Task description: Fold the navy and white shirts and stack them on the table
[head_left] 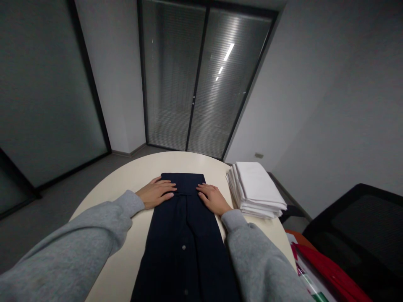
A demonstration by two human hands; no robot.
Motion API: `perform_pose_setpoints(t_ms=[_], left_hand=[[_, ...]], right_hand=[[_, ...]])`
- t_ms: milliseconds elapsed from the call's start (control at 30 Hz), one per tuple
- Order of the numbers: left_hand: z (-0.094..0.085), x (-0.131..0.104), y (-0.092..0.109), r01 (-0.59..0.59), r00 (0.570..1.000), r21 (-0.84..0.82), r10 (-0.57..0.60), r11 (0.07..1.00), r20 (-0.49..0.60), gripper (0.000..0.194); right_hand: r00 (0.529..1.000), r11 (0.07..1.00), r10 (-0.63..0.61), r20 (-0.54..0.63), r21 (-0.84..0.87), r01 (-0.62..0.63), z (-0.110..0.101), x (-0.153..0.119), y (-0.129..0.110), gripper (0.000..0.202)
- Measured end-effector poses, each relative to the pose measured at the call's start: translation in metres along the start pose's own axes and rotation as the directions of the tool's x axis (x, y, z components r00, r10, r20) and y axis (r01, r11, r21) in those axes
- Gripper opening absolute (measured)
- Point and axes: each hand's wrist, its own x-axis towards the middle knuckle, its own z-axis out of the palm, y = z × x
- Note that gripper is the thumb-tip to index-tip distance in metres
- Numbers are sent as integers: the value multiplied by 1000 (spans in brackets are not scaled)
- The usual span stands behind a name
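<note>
A dark navy buttoned garment (185, 235), likely a shirt, lies in a long narrow strip on the round table, its near end running out of view at the bottom. Small buttons show down its middle, and the far end is squared off. My left hand (157, 192) rests flat across the left edge near that far end, fingers stretched out. On the opposite edge lies my right hand (213, 197), palm down with its fingers spread on the cloth. Neither hand grips the fabric.
The pale round table (110, 184) bears a stack of folded white cloths (256, 184) at the right. Past the right edge are a black mesh chair (362, 235) and a red item (327, 268). A glass partition with blinds (201, 84) stands behind.
</note>
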Motion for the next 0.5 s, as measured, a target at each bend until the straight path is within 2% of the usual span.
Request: perform_pose_setpoints(t_ms=[100, 200, 267, 367, 500], left_hand=[[-11, 5, 6, 13, 997, -9, -13, 1000, -77, 48], [-14, 23, 20, 10, 986, 16, -7, 1000, -169, 48], [-6, 41, 31, 0, 983, 58, 11, 998, -182, 53], [17, 66, 43, -59, 989, 133, 76, 989, -124, 74], [37, 81, 41, -92, 990, 173, 110, 981, -93, 58]], right_hand=[[1000, 1000, -12, -2, -13, 12, -2, 0, -1, 39], [1000, 1000, -23, 2, -20, 23, -3, -1, -2, 40], [1000, 999, -26, 1, -23, 26, -3, -1, -3, 40], [1000, 999, -15, -25, -32, 14, -3, -3, -3, 42], [999, 999, 4, -49, -40, -6, -2, -5, -3, 53]])
